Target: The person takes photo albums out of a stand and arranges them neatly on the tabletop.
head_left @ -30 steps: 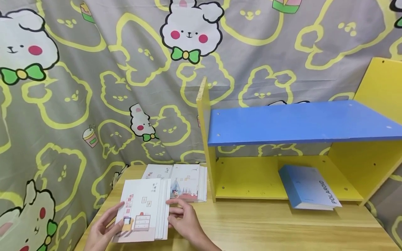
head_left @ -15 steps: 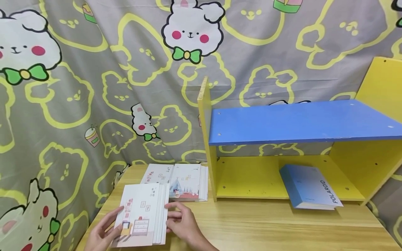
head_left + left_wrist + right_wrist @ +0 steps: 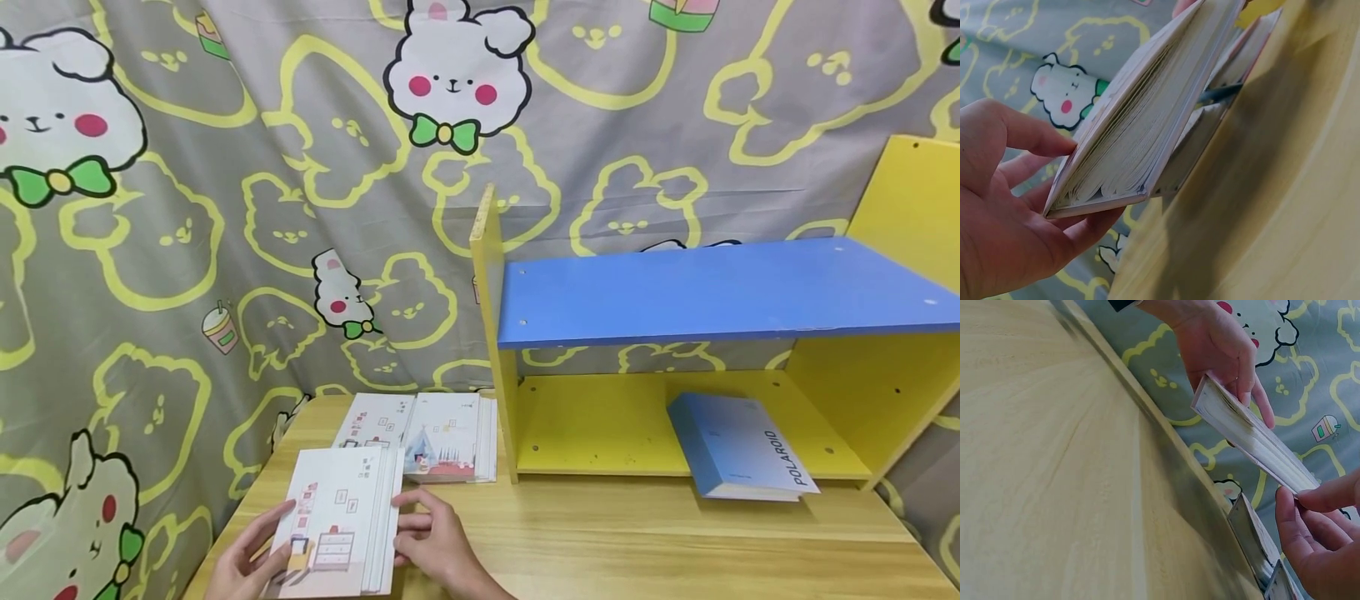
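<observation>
A white notebook (image 3: 335, 521) with a drawing of a room on its cover is held just above the near left part of the wooden table (image 3: 637, 533). My left hand (image 3: 242, 560) grips its left edge, thumb on the cover and fingers underneath. My right hand (image 3: 433, 540) pinches its right edge. In the left wrist view the notebook's (image 3: 1141, 134) pages fan open above the left hand (image 3: 1004, 212). The right wrist view shows the notebook (image 3: 1254, 439) tilted between the left hand (image 3: 1222, 344) and the right hand (image 3: 1313, 534).
More white illustrated notebooks (image 3: 423, 433) lie behind on the table. A yellow shelf (image 3: 600, 425) with a blue board (image 3: 712, 287) stands to the right, and a blue book (image 3: 738, 458) marked POLAROID lies in it. A patterned curtain (image 3: 225, 208) hangs behind.
Both hands have drawn the notebook slightly nearer and lower. Nothing else has moved.
</observation>
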{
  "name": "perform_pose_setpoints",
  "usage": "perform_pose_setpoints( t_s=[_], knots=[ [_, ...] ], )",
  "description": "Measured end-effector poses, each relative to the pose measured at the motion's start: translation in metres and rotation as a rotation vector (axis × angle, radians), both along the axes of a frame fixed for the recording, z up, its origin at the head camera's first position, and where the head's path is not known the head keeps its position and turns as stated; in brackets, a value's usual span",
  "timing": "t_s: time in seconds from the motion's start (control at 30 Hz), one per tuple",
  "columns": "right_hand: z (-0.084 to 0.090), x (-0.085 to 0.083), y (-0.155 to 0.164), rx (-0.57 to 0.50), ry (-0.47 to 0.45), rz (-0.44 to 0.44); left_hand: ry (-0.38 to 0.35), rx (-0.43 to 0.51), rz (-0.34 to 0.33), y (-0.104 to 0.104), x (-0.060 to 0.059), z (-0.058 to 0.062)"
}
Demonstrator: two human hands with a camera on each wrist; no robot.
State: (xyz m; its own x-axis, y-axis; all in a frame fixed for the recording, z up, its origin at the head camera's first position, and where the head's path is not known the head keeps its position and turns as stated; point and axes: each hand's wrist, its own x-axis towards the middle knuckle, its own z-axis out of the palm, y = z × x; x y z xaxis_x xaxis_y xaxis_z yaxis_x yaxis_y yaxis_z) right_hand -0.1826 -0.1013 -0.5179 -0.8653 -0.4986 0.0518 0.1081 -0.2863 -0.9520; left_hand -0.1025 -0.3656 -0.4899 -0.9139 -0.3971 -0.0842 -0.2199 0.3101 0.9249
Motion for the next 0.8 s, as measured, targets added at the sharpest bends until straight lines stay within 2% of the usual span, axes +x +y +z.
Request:
perform_pose_setpoints(
  t_s=[0.1,0.23,0.57,0.8],
  knots=[
    [-0.001,0.002,-0.001,0.005,0.003,0.000,0.004,0.019,0.002,-0.002,0.003,-0.003],
    [-0.003,0.004,-0.003,0.011,0.012,0.001,-0.022,0.067,0.020,-0.004,0.006,-0.006],
    [-0.007,0.007,-0.006,0.022,0.006,0.030,-0.075,0.114,0.037,-0.012,0.008,-0.012],
    [-0.009,0.010,-0.008,0.034,0.000,0.050,-0.073,0.153,0.054,-0.016,0.013,-0.020]
  ],
)
